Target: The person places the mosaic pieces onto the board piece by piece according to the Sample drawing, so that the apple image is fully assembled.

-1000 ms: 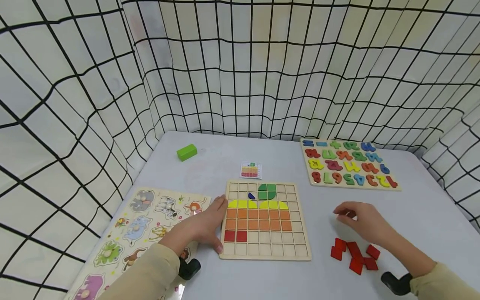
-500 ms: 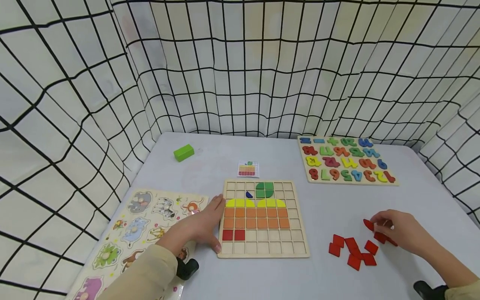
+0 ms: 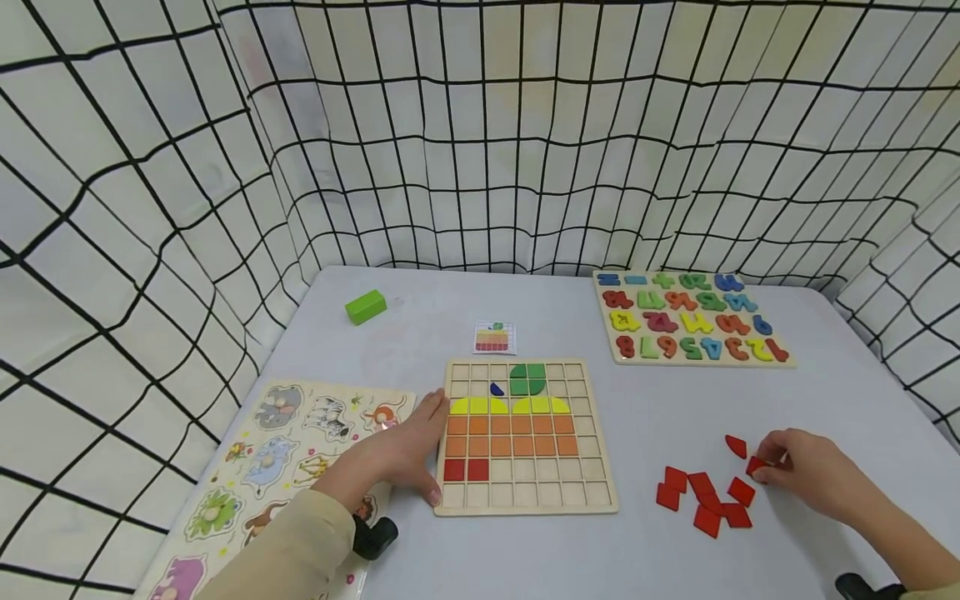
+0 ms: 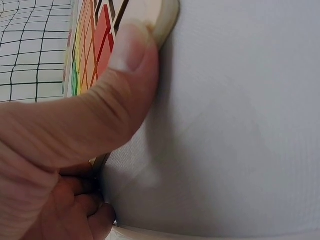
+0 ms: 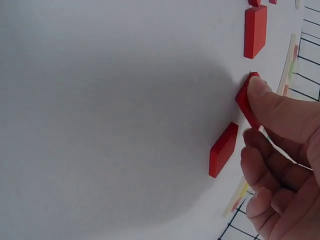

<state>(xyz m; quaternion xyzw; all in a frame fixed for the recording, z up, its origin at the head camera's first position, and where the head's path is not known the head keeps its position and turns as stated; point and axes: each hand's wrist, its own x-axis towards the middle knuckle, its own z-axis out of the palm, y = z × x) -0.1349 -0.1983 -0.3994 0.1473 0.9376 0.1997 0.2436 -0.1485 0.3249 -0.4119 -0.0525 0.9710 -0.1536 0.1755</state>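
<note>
My left hand (image 3: 401, 450) rests spread along the left edge of a wooden grid board (image 3: 525, 500). In the left wrist view, its thumb (image 4: 132, 50) lies over the board's near corner. The board bears green, blue, yellow and orange pieces, and two red squares (image 3: 466, 470) at the left of a lower row. To the right, my right hand (image 3: 813, 471) pinches a red square tile (image 5: 246, 100) between thumb and fingers, close over the table. Beside it lies another red tile (image 5: 223, 150). Left of the hand are a curved red piece (image 3: 736, 447) and several loose red tiles (image 3: 707, 521).
A small picture card (image 3: 495, 337) lies behind the board, and a green block (image 3: 366, 307) farther left. A number puzzle (image 3: 693, 321) is at back right. An animal puzzle (image 3: 277, 458) lies under the left arm. Black netting (image 3: 487, 142) surrounds the table.
My right hand has moved right and toward me, past the loose tiles. Several red pieces have appeared there, and the hand now pinches one tile. The left hand stays on the board.
</note>
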